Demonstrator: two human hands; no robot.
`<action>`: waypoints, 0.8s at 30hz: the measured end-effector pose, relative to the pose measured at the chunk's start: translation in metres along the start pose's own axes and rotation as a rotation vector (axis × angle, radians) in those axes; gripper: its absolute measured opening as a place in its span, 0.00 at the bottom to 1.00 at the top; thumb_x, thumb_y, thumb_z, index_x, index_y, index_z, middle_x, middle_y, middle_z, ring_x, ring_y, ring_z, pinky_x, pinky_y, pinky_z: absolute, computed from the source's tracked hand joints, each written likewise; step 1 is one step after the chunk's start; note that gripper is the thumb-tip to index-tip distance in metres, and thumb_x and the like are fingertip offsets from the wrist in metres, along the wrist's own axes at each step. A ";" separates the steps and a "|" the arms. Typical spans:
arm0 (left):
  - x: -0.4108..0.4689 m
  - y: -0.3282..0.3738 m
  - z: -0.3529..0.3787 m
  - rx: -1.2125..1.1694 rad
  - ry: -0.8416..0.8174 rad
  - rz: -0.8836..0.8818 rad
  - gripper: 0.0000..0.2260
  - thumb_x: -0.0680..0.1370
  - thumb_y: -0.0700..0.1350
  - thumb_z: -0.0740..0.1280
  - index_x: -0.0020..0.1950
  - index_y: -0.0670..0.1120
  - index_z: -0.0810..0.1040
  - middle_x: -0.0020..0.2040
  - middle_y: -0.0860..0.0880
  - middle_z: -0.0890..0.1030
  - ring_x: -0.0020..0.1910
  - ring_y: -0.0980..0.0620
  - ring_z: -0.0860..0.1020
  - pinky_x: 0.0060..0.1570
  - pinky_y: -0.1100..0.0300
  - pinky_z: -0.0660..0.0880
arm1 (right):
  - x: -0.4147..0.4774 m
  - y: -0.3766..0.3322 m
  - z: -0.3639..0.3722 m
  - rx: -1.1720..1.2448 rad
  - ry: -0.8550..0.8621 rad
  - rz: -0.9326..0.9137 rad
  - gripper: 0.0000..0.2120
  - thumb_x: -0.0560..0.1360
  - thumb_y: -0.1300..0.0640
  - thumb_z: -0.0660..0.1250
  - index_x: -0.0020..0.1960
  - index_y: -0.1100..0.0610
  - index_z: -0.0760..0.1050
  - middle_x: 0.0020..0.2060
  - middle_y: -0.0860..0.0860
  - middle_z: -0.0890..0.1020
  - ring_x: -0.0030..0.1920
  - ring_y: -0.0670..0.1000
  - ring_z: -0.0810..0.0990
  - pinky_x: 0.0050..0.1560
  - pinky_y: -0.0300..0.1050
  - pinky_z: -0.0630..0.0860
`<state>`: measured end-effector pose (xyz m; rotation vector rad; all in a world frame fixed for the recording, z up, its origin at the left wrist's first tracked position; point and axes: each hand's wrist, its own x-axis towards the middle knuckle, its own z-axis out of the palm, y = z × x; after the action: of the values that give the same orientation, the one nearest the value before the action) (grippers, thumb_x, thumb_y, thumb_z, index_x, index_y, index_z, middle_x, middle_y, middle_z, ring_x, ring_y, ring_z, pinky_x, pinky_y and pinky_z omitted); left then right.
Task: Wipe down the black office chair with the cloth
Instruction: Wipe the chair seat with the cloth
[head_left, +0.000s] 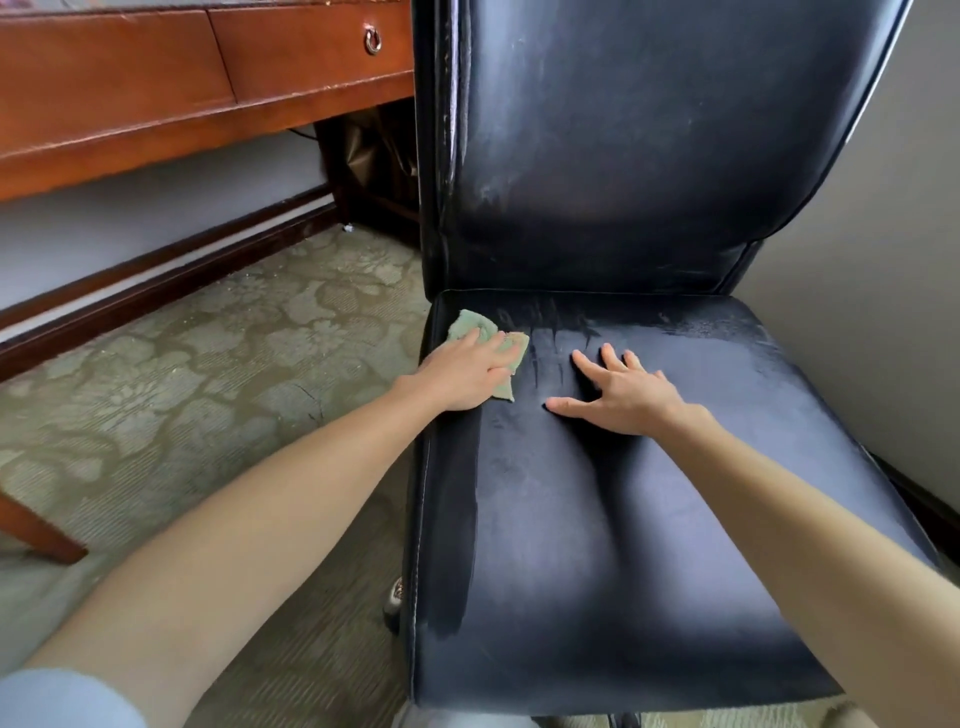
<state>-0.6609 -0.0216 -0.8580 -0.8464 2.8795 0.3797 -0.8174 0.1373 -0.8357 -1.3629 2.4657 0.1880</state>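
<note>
The black office chair (649, 545) fills the right half of the view, its seat facing me and its backrest rising behind. A dark wet strip runs along the seat's left edge, and damp streaks mark the back of the seat. My left hand (462, 374) presses a green cloth (491, 338) flat on the seat's back left corner. My right hand (623, 389) rests palm down on the middle of the seat, fingers spread, holding nothing.
A reddish wooden desk (156, 93) with a ring-pull drawer stands at the upper left, one leg at the lower left. Patterned carpet (208, 374) covers the floor. A pale wall (883, 260) is close on the right. A chair caster (395, 597) shows under the seat's left edge.
</note>
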 end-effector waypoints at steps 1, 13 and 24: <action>-0.001 0.001 -0.002 -0.003 0.000 -0.014 0.23 0.85 0.49 0.48 0.80 0.57 0.49 0.81 0.54 0.50 0.79 0.48 0.47 0.74 0.48 0.51 | -0.001 0.001 0.002 -0.003 0.014 -0.007 0.46 0.65 0.19 0.48 0.77 0.39 0.44 0.78 0.47 0.46 0.78 0.54 0.44 0.73 0.62 0.51; 0.103 0.003 -0.021 0.001 -0.012 -0.186 0.25 0.84 0.52 0.46 0.81 0.51 0.47 0.81 0.50 0.51 0.79 0.46 0.51 0.74 0.45 0.57 | 0.003 0.009 0.006 -0.061 0.072 -0.079 0.44 0.67 0.20 0.45 0.77 0.39 0.46 0.78 0.49 0.48 0.77 0.57 0.47 0.72 0.61 0.56; 0.154 0.059 -0.028 0.045 -0.032 0.102 0.23 0.85 0.52 0.46 0.80 0.54 0.46 0.80 0.54 0.48 0.79 0.51 0.48 0.74 0.51 0.51 | 0.006 0.022 -0.003 -0.086 0.082 -0.123 0.39 0.69 0.22 0.45 0.76 0.36 0.46 0.78 0.48 0.50 0.77 0.57 0.50 0.62 0.53 0.68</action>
<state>-0.8233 -0.0608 -0.8463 -0.6820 2.8973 0.3331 -0.8390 0.1434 -0.8353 -1.5825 2.4560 0.2159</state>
